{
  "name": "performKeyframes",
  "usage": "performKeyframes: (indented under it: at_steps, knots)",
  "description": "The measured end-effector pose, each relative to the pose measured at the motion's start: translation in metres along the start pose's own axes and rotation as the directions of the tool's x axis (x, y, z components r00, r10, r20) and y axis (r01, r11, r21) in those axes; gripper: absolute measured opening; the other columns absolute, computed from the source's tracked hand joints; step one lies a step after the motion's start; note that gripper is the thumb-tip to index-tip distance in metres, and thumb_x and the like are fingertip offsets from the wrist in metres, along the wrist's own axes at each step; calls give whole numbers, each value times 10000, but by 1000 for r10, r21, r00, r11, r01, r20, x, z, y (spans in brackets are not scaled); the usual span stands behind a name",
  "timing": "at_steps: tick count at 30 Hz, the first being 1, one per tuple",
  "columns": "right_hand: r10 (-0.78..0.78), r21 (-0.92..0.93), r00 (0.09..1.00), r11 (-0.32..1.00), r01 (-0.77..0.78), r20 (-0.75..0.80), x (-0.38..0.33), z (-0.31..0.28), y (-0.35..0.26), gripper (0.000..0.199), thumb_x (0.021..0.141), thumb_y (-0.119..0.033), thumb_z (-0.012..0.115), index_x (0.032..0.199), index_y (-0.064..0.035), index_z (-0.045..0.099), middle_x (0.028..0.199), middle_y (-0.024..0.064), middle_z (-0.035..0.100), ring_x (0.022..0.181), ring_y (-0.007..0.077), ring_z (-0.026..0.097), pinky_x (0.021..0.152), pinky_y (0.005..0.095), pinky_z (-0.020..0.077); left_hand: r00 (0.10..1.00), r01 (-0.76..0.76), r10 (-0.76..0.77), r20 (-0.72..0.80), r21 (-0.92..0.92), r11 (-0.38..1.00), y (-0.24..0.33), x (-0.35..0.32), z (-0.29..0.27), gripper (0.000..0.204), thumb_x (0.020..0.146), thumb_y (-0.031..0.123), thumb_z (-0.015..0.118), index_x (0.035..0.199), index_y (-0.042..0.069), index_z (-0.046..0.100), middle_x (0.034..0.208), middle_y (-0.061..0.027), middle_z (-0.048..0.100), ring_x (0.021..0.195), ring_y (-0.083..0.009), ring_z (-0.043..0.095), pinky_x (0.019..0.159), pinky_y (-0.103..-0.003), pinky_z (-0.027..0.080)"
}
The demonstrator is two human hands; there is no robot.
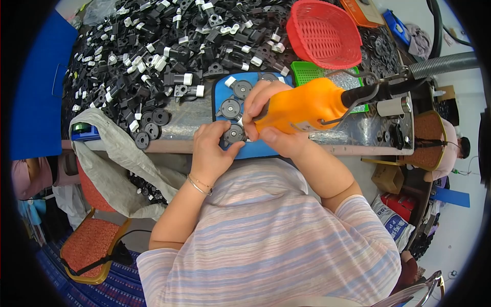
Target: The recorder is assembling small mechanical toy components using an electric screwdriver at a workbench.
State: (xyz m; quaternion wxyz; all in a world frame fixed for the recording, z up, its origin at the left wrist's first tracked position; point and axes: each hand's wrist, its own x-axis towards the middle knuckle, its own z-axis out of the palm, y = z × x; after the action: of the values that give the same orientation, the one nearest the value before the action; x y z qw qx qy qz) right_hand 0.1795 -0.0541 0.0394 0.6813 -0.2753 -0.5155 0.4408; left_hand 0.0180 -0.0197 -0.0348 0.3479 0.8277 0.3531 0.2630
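My right hand [279, 120] is wrapped around an orange power screwdriver [302, 106], whose cable runs off to the right. Its tip is hidden behind my fingers, over the near edge of a blue mat [261, 150]. With thumb and fingers, my left hand [212, 148] grips the rim of a black round disc [234, 134] lying flat on that mat. A second black disc [230, 108] sits just beyond it, and a third black disc [242, 89] lies farther back, beside a small white piece [230, 82].
A large heap of black parts with white ends [153, 56] covers the back left. Several loose discs [148, 130] lie near the front edge. Back right stand a red basket [325, 33] and a green tray [303, 71]. Grey cloth [105, 153] hangs at left. Other people sit either side.
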Motion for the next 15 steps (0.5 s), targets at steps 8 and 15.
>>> performKeyframes:
  at_steps: [8, 15]
  knots:
    - [37, -59, 996, 998, -33, 83, -1, -4, 0, 322, 796, -220, 675, 948, -24, 470, 860, 108, 470, 580, 137, 524, 550, 249, 458, 999, -27, 27, -28, 7, 1000, -1, 0, 1, 418, 585, 159, 797, 937, 36, 607, 899, -80, 620, 812, -278, 539, 753, -362, 409]
    - [66, -10, 998, 998, -66, 14, -5, -5, 13, 332, 792, -228, 683, 936, -25, 463, 840, 104, 470, 602, 133, 529, 534, 238, 451, 1000, -3, 3, -8, 14, 1000, 0, 0, 0, 415, 590, 168, 797, 938, 46, 607, 876, -72, 614, 814, -273, 541, 755, -358, 401]
